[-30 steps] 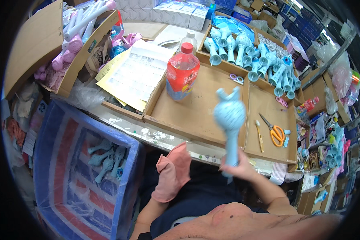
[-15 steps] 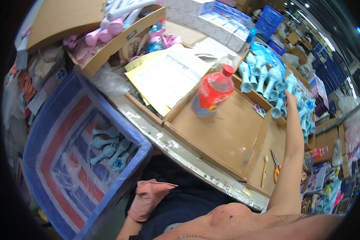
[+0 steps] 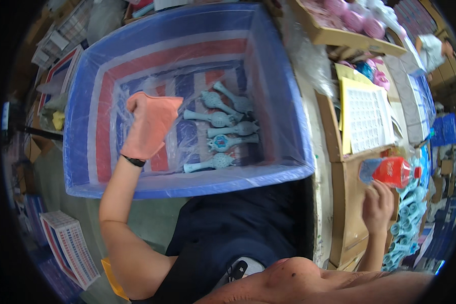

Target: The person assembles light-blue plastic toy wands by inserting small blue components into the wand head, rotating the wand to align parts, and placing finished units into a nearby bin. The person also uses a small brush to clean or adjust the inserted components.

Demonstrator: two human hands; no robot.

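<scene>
My left hand [image 3: 151,124], in a salmon-pink glove, is over the inside of a large blue bin [image 3: 187,188] with a red, white and blue striped lining. How its fingers lie inside the loose glove is unclear, and nothing shows in them. Several light blue patterned pieces with flared necks [image 3: 215,119] lie to the right in the bin, apart from that hand. My bare right hand [image 3: 378,206] is above the cardboard tray [image 3: 350,202], close to a red-labelled plastic bottle [image 3: 392,172]. Its fingers are loosely bent and a little apart, with nothing visible in them.
More light blue pieces [image 3: 408,215] crowd a box beyond the right hand. Paper sheets [image 3: 367,119] lie farther back on the bench, near a carton [image 3: 359,43] of pink pieces. At lower left stands a striped box [image 3: 71,248] on the floor. Another person [image 3: 433,53] appears at far right.
The view has swung left toward the bin. My right hand has left the box of light blue pieces and come back near the bottle. My gloved left hand has moved from my lap over the bin.
</scene>
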